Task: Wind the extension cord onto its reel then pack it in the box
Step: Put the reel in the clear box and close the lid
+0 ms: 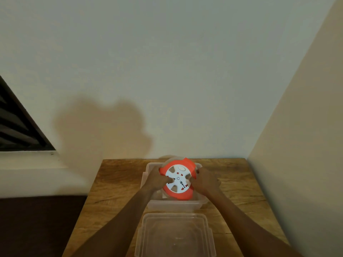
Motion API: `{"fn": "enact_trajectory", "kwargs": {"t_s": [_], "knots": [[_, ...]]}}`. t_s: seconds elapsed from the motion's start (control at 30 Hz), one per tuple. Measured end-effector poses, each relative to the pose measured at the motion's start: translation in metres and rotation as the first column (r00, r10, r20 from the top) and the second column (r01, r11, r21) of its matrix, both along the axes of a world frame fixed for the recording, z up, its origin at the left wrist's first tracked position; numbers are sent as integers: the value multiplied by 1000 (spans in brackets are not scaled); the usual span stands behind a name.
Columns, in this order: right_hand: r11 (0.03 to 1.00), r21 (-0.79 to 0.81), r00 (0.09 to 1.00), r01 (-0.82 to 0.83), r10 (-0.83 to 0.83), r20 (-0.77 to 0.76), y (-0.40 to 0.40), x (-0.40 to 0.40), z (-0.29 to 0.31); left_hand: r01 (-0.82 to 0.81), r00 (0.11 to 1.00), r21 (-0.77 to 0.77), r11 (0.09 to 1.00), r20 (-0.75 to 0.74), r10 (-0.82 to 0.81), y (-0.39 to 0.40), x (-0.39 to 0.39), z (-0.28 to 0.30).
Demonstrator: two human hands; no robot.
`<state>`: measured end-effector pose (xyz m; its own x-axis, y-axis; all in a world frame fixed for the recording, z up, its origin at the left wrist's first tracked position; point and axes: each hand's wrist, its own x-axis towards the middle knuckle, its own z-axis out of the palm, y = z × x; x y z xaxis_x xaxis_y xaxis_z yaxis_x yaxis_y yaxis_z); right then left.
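An orange reel (178,179) with a white socket face sits tilted in the clear plastic box (172,204) on the wooden table. My left hand (156,179) grips the reel's left edge, and my right hand (205,180) grips its right edge, fingers reaching into the white face's cut-outs. The reel's far rim stands above the box's back wall. No loose cord is visible; the wound part is hidden under the reel's face.
The box's clear lid (175,236) lies flat on the wooden table (118,182) just in front of the box. Walls close in behind and to the right. A dark window frame (16,123) is at the left.
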<state>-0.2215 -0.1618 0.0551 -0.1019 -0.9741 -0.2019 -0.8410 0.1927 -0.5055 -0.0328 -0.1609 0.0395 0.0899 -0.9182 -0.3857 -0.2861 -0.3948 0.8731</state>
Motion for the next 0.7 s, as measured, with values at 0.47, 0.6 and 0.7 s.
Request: {"fn": "enact_trajectory", "kwargs": {"t_s": [0.47, 0.6, 0.7], "knots": [[988, 86, 940, -126, 147, -309, 0, 9, -18, -23, 998, 223, 975, 61, 9, 0, -6, -20], [983, 112, 925, -146, 176, -338, 2, 11, -24, 3, 996, 252, 968, 86, -26, -2, -6, -24], [982, 128, 937, -141, 174, -302, -2, 12, -30, 46, 984, 262, 964, 153, -88, -5, -5, -23]]}}
